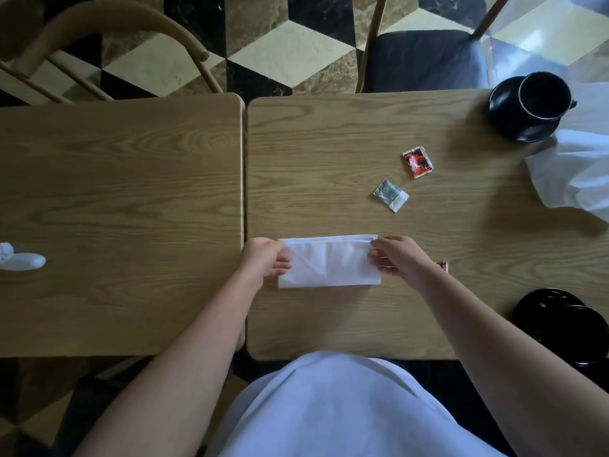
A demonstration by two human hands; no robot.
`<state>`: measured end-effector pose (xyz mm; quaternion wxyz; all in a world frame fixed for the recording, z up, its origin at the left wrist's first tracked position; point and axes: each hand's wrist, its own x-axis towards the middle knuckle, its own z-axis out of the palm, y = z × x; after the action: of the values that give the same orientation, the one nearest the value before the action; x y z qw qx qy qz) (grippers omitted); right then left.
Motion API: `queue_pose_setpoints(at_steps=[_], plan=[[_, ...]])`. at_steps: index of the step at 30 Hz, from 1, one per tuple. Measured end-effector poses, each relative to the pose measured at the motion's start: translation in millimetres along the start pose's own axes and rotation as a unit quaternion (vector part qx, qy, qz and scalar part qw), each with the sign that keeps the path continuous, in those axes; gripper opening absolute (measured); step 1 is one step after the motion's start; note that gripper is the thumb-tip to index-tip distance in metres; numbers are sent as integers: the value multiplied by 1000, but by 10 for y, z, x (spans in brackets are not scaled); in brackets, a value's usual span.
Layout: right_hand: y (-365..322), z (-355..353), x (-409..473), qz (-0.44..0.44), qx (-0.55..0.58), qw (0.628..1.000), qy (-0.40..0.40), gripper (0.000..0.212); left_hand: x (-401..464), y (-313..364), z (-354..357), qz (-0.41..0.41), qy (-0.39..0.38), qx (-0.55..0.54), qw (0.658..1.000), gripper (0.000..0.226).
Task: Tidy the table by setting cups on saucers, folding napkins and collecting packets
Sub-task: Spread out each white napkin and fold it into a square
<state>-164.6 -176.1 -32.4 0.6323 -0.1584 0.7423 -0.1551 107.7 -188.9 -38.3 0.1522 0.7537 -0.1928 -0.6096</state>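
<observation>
A white napkin (329, 262), folded into a long rectangle, lies flat on the right-hand wooden table (329, 133). My left hand (265, 258) pinches its left end and my right hand (397, 255) pinches its right end. Beyond the napkin lie a red packet (417, 161) and a green-and-white packet (391, 194). Another red packet (441, 266) peeks out behind my right wrist, mostly hidden. At the far right a black cup (543, 95) stands on a black saucer (514, 125). An unfolded white napkin (573, 173) lies loose beside it.
Black crockery (560, 324), with the shapes hard to make out, sits at the near right edge. A second wooden table (122, 209) adjoins on the left, with a white object (21, 260) at its left edge. Two chairs (108, 44) stand beyond the tables.
</observation>
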Motion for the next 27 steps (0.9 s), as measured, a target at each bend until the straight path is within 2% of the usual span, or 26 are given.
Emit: queue_pose_setpoints(at_steps=[4,8,10,12,14,17,20,24,27], plan=[[-61,18,152,21,31,999,6,8,120,30,35,-5,13,13,1000,8],[-91,40,145,12,38,999,28,1,117,41,113,22,61,37,997,14],[-72,88,91,-26,5,997,76,1,100,14,160,74,89,66,991,20],[5,210,-20,-102,-73,987,104,4,28,-40,220,133,37,142,980,20],[136,405,-176,-183,-182,964,63,7,-110,-111,297,208,-39,258,943,14],[311,712,-330,-239,-317,916,-59,17,-317,-221,402,316,-82,370,870,19],[379,858,-318,-262,-392,876,-105,25,-351,-302,420,314,-141,464,816,19],[397,888,-201,-263,-449,849,-90,18,-240,-343,410,299,-146,541,772,20],[382,864,-157,-265,-448,848,-102,18,-197,-340,442,288,-137,553,769,23]])
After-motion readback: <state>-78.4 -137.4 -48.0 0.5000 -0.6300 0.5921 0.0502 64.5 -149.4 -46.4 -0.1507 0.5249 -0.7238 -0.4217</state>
